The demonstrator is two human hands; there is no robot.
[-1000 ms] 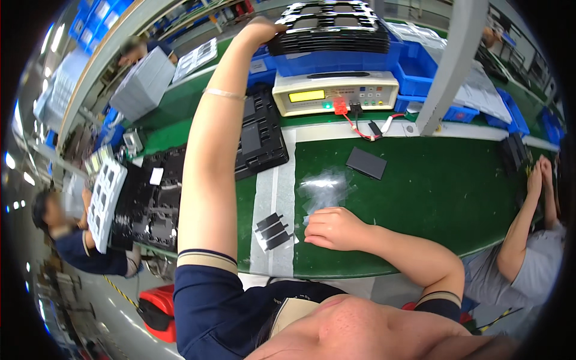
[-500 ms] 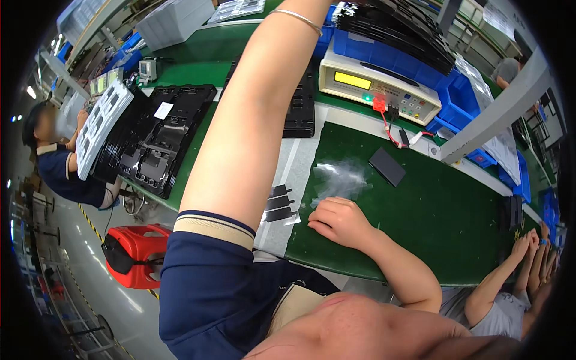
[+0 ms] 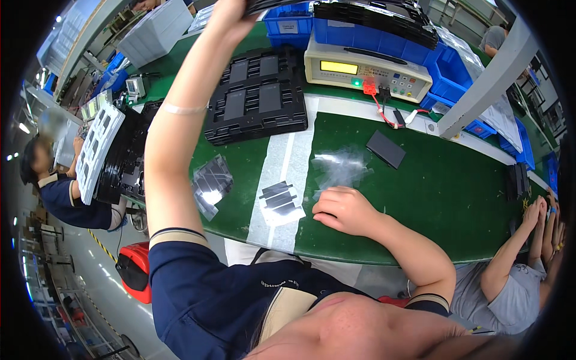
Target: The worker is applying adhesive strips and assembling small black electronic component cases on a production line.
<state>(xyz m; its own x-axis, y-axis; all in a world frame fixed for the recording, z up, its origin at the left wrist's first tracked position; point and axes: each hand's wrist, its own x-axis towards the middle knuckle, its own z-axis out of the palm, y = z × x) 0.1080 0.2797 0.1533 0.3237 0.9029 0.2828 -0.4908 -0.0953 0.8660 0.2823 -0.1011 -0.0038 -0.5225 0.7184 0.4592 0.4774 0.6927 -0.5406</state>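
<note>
My left hand (image 3: 233,21) is raised at the top edge of the view, its fingers closed on the edge of a black plastic tray (image 3: 273,5), mostly out of frame. Below it on the bench lies another black tray (image 3: 255,123) with several flat dark rectangular pieces (image 3: 276,96) in its pockets. My right hand (image 3: 347,210) rests palm down on the green tabletop, fingers curled under; what they hold, if anything, is hidden. Beside it lie clear film pieces (image 3: 342,168) and a white sheet with black strips (image 3: 280,201). Farther right is a dark flat block (image 3: 386,149).
A tester with a yellow screen (image 3: 366,69) stands at the back, red and black leads plugged in. Blue bins (image 3: 450,75) and stacked black trays (image 3: 378,18) are behind it. A grey post (image 3: 489,87) rises at right. Co-workers (image 3: 57,180) sit at left and right.
My left arm has swung left, and its hand has come into view gripping a black tray. The loaded tray and a dark film sheet are now uncovered. My right hand stays on the bench.
</note>
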